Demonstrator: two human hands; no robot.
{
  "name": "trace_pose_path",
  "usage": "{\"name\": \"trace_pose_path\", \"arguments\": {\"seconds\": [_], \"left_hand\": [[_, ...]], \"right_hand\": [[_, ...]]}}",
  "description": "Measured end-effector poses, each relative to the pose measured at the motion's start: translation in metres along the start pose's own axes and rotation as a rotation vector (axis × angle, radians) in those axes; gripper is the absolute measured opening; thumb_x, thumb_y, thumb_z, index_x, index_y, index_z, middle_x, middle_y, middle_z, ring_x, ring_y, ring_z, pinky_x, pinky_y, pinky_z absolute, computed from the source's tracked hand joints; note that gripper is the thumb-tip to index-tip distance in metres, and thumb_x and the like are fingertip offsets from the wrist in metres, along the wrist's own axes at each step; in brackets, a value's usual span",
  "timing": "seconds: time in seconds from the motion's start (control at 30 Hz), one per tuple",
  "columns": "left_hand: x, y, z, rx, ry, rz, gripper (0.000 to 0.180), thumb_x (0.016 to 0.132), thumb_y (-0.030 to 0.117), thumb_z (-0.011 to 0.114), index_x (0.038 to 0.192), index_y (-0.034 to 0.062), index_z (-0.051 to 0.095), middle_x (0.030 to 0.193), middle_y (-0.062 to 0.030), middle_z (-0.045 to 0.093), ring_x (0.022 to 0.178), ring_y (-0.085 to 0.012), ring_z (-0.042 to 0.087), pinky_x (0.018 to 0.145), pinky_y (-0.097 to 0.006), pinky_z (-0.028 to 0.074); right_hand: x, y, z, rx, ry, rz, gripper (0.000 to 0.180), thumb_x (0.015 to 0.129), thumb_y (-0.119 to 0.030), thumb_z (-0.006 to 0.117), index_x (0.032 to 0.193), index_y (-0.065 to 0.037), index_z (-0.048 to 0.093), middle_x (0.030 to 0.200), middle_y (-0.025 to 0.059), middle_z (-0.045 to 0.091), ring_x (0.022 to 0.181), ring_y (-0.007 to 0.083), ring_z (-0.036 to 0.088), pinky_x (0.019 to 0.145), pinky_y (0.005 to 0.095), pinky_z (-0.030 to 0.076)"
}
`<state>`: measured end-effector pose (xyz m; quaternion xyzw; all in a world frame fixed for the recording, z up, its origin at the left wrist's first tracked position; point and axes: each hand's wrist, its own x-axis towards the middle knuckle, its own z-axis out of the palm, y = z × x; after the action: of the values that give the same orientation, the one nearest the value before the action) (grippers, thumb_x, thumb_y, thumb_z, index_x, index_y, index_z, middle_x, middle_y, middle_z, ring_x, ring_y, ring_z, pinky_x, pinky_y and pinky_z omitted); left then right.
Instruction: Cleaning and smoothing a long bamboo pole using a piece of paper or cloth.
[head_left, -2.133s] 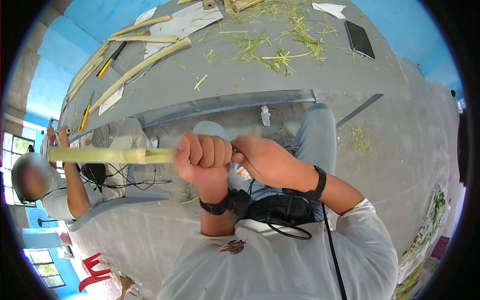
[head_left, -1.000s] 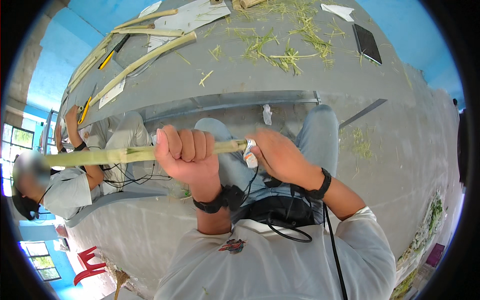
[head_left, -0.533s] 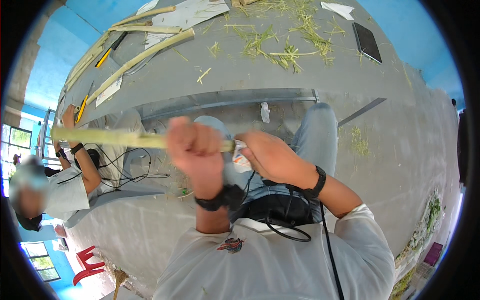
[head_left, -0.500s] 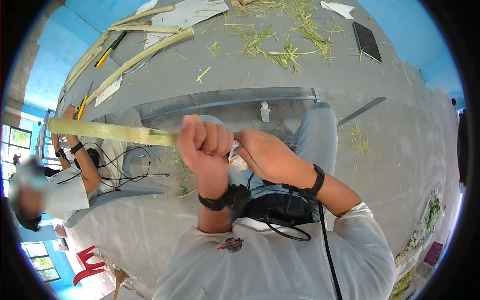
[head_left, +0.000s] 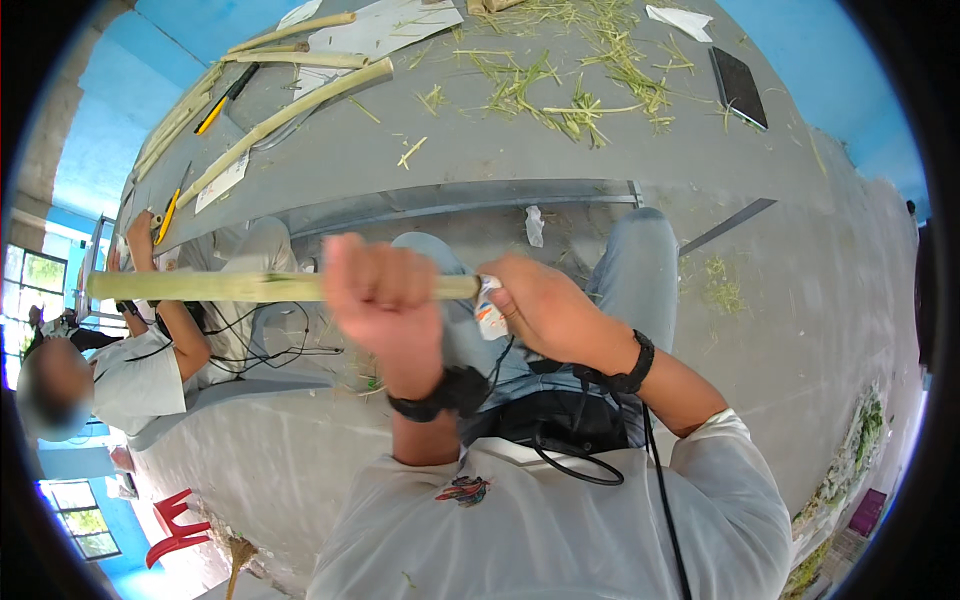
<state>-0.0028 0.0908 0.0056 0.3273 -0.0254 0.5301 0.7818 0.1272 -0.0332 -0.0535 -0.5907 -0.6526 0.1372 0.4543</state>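
Gripping green stalk (head_left: 210, 287), left hand (head_left: 385, 305), right hand (head_left: 540, 310)

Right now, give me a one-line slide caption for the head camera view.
Left hand grips a long green stalk held level while the right hand works at its near end, above a grey floor.

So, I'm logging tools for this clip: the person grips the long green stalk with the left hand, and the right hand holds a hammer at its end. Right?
Not quite. The left hand does grip the green stalk, but the head view shows the right hand at its end holding a small white object, not a hammer.
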Motion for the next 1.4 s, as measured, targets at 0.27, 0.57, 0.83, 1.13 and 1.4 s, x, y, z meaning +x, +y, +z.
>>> {"name": "trace_pose_path", "arguments": {"seconds": [0.27, 0.57, 0.83, 1.13, 1.4], "left_hand": [[-0.007, -0.002, -0.001, 0.030, 0.048, -0.055, 0.044, 0.104, 0.034, 0.037, 0.065, 0.0165, 0.029, 0.048, 0.0052, 0.022, 0.041, -0.0077, 0.013, 0.039, -0.028, 0.015], [-0.005, 0.001, 0.006, 0.084, 0.031, -0.066, 0.044, 0.106, 0.032, 0.034, 0.065, 0.0164, 0.029, 0.049, 0.0067, 0.022, 0.041, -0.0083, 0.015, 0.041, -0.028, 0.018], [-0.014, -0.004, 0.005, 0.139, 0.084, -0.076, 0.041, 0.105, 0.031, 0.037, 0.067, 0.0157, 0.030, 0.049, 0.0044, 0.023, 0.042, -0.0085, 0.016, 0.041, -0.028, 0.018], [-0.004, 0.008, 0.007, 0.130, 0.013, -0.028, 0.042, 0.104, 0.031, 0.038, 0.065, 0.0166, 0.030, 0.049, 0.0061, 0.024, 0.042, -0.0070, 0.015, 0.041, -0.028, 0.016], [-0.012, -0.006, 0.018, 0.167, -0.029, -0.185, 0.040, 0.105, 0.028, 0.036, 0.067, 0.0171, 0.031, 0.049, 0.0071, 0.023, 0.040, -0.0061, 0.016, 0.039, -0.026, 0.017]], "right_hand": [[0.002, -0.008, -0.008, 0.012, -0.053, 0.033, 0.026, 0.101, -0.020, 0.047, 0.113, 0.002, 0.053, 0.096, 0.0212, 0.057, 0.087, 0.0420, 0.058, 0.076, 0.0464, 0.048], [0.005, -0.020, -0.005, 0.063, -0.029, 0.065, 0.029, 0.102, -0.022, 0.046, 0.118, 0.000, 0.054, 0.099, 0.0226, 0.060, 0.092, 0.0424, 0.060, 0.078, 0.0455, 0.049], [0.007, -0.022, -0.007, 0.076, -0.073, 0.112, 0.029, 0.101, -0.022, 0.047, 0.116, 0.002, 0.053, 0.096, 0.0232, 0.059, 0.087, 0.0428, 0.060, 0.075, 0.0459, 0.049], [-0.002, -0.009, -0.006, 0.117, -0.002, 0.136, 0.026, 0.103, -0.021, 0.043, 0.117, -0.001, 0.053, 0.096, 0.0219, 0.058, 0.085, 0.0419, 0.060, 0.074, 0.0432, 0.048], [0.007, -0.028, -0.014, 0.224, -0.048, 0.186, 0.032, 0.099, -0.031, 0.054, 0.111, -0.002, 0.061, 0.081, 0.0164, 0.064, 0.072, 0.0358, 0.062, 0.066, 0.0371, 0.050]]}}
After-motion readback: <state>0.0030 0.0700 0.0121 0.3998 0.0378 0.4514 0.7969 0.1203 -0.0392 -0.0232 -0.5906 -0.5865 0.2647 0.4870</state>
